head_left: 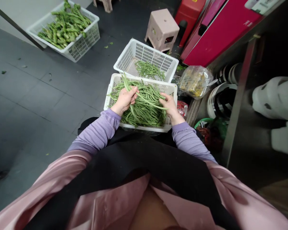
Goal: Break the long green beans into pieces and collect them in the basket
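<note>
A white basket (108, 95) full of long green beans (146, 111) rests at my lap. Over its left part, my left hand (127, 98) is closed on a few long beans that stick out above and below the fingers. My right hand (168, 103) is at the basket's right side, its fingers curled around the end of a long pale bean that stretches across from the left hand. Just beyond stands a second white basket (156, 52), with a smaller heap of green beans (150, 70) on its bottom.
A white basket (83, 46) of leafy green stalks stands on the floor at upper left. Behind the second basket are a pinkish stool (162, 27) and a red stool (188, 17). To the right lie a clear plastic bag (196, 81) and a metal shelf edge (240, 105).
</note>
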The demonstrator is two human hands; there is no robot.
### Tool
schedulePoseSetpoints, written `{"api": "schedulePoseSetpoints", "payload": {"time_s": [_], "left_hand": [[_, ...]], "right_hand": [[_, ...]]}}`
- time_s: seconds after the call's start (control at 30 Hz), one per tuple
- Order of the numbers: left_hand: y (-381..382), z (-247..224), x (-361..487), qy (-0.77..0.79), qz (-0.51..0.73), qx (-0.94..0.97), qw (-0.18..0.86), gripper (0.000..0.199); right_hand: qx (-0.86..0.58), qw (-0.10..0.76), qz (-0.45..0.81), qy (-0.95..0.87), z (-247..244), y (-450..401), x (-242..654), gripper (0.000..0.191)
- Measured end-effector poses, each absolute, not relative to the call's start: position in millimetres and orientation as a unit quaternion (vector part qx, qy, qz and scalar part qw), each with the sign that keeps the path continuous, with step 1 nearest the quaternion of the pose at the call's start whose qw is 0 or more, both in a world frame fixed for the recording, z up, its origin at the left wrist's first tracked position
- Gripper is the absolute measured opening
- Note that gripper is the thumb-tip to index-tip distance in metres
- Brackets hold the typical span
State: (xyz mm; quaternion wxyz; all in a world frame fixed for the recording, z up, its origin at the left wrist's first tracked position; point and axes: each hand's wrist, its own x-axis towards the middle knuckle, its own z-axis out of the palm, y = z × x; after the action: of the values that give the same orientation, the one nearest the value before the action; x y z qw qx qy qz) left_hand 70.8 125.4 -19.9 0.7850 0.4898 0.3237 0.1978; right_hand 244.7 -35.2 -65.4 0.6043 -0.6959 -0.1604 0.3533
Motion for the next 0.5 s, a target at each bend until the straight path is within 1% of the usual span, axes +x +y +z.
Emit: {"api": "schedulePoseSetpoints", "payload": {"time_s": [0.07,0.13,0.2,0.3,0.43,0.5], "left_hand": [[122.9,-23.1,71.1,0.332,0.197,0.496,0.778,0.033],[119.2,-27.1,71.4,0.341,0.197,0.503,0.769,0.033],[117.7,-30.9,72.1,0.351,0.196,0.504,0.764,0.033],[123.3,-34.7,75.2,0.371,0.204,0.493,0.760,0.033],[127.2,-30.4,69.5,0.411,0.240,0.480,0.737,0.021],[117.7,-24.5,56.2,0.440,0.233,0.498,0.710,0.018]], "right_hand": [[-0.653,0.562,0.481,-0.160,-56.7,-35.8,224.7,0.024],[-0.597,0.512,0.597,-0.157,-47.4,-38.2,207.7,0.035],[-0.567,0.474,0.652,-0.167,-40.1,-40.4,197.7,0.039],[-0.579,0.452,0.655,-0.178,-35.5,-39.2,195.2,0.039],[-0.620,0.433,0.612,-0.234,-30.4,-37.1,188.1,0.052],[-0.627,0.424,0.594,-0.272,-24.3,-44.5,176.6,0.059]]}}
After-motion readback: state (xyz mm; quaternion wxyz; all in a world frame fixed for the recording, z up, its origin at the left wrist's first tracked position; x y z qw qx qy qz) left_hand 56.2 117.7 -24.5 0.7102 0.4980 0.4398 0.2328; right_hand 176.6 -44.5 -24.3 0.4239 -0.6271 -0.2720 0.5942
